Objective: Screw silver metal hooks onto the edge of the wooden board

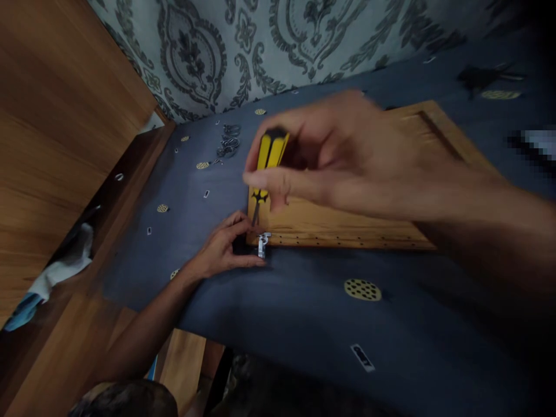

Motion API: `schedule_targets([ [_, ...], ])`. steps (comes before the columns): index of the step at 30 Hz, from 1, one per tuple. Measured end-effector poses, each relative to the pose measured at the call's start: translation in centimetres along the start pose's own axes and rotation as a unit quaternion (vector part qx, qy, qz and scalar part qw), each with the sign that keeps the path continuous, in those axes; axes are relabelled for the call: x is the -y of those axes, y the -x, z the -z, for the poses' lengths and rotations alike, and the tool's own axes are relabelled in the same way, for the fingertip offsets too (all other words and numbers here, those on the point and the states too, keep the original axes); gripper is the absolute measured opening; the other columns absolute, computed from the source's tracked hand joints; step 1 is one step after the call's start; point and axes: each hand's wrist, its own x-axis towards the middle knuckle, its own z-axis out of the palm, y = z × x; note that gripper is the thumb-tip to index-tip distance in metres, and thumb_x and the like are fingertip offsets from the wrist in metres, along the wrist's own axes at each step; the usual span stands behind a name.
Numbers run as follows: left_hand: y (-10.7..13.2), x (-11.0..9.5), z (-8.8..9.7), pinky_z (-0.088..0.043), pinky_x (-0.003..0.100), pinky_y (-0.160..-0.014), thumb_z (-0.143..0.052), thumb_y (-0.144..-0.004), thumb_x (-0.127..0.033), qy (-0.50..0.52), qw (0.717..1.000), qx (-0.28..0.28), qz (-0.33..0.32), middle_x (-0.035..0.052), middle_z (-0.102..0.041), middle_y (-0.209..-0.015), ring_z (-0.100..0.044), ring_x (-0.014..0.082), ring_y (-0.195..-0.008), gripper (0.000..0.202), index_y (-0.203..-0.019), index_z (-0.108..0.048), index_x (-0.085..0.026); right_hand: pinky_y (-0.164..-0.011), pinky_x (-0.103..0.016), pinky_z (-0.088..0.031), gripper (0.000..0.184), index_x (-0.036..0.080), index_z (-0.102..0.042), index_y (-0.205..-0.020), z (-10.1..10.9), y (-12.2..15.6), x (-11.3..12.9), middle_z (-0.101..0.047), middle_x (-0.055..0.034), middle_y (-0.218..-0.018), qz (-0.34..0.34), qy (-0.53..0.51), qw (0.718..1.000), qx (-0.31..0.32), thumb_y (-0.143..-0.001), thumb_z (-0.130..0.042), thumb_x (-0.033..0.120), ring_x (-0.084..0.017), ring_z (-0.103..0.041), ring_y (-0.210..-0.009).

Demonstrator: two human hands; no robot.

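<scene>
My right hand (330,156), smeared by motion, is closed around the yellow and black handle of a screwdriver (270,156). The screwdriver is tilted, its shaft pointing down at the near left corner of a wooden panel (330,223). At that corner a small shiny metal hinge (262,245) sits on the panel's edge. My left hand (226,246) steadies the hinge, with fingers above it and the thumb below. Whether the screwdriver's tip touches a screw is hidden by the left fingers. A row of small dark holes or marks runs along the panel's near edge.
The panel lies on a dark blue patterned cloth (304,307). Beyond it hangs a patterned curtain (243,46). Small dark metal pieces (229,142) lie at the back left. Wooden furniture (56,116) and a pale cloth (69,260) are at left. A dark item (482,78) lies far right.
</scene>
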Motion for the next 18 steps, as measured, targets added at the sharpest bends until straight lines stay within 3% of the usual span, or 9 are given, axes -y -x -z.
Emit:
schedule_targets([
  [2, 0.0, 0.0, 0.0, -0.051, 0.034, -0.087, -0.077, -0.081, -0.067, 0.006, 1.000, -0.001, -0.008, 0.0061, -0.061, -0.103, -0.059, 0.0230, -0.097, 0.059, -0.114, -0.071, -0.019, -0.063, -0.024, -0.053, 0.028, 0.020, -0.068, -0.090, 0.5, 0.3, 0.7, -0.071, 0.0071, -0.078, 0.002, 0.028, 0.996, -0.079, -0.099, -0.066, 0.047, -0.009, -0.068, -0.067],
  [4, 0.0, 0.0, 0.0, -0.051, 0.034, -0.085, -0.076, -0.082, -0.067, 0.011, 1.000, 0.000, -0.011, 0.0057, -0.060, -0.102, -0.058, 0.0225, -0.096, 0.058, -0.114, -0.071, -0.019, -0.064, -0.026, -0.053, 0.026, 0.020, -0.068, -0.088, 0.6, 0.8, 0.8, -0.070, 0.0057, -0.072, -0.002, 0.062, 0.993, -0.104, -0.097, -0.069, 0.045, -0.011, -0.069, -0.067],
  [8, -0.1, 0.0, 0.1, -0.051, 0.035, -0.086, -0.078, -0.081, -0.067, 0.006, 1.000, 0.006, -0.005, 0.0050, -0.059, -0.102, -0.058, 0.0223, -0.096, 0.057, -0.115, -0.071, -0.022, -0.059, -0.028, -0.050, 0.017, 0.021, -0.069, -0.088, -0.4, 2.3, -0.4, -0.066, 0.0040, -0.067, -0.041, 0.063, 0.994, -0.081, -0.097, -0.071, 0.035, -0.013, -0.064, -0.061],
  [12, -0.1, 0.0, 0.0, -0.051, 0.035, -0.085, -0.077, -0.081, -0.067, 0.010, 1.000, -0.001, -0.012, 0.0051, -0.059, -0.102, -0.058, 0.0221, -0.096, 0.056, -0.115, -0.071, -0.022, -0.054, -0.027, -0.047, 0.022, 0.022, -0.069, -0.085, -1.4, 3.5, -1.8, -0.064, 0.0036, -0.070, -0.055, 0.022, 0.996, -0.071, -0.094, -0.074, 0.042, -0.013, -0.061, -0.060],
  [18, 0.0, -0.1, 0.2, -0.051, 0.034, -0.086, -0.078, -0.080, -0.067, 0.009, 1.000, 0.001, -0.009, 0.0053, -0.059, -0.101, -0.057, 0.0218, -0.096, 0.058, -0.116, -0.072, -0.021, -0.052, -0.027, -0.047, 0.032, 0.024, -0.066, -0.081, -1.9, 4.5, -1.9, -0.062, 0.0038, -0.069, -0.072, -0.006, 0.993, -0.090, -0.095, -0.069, 0.053, -0.014, -0.062, -0.059],
])
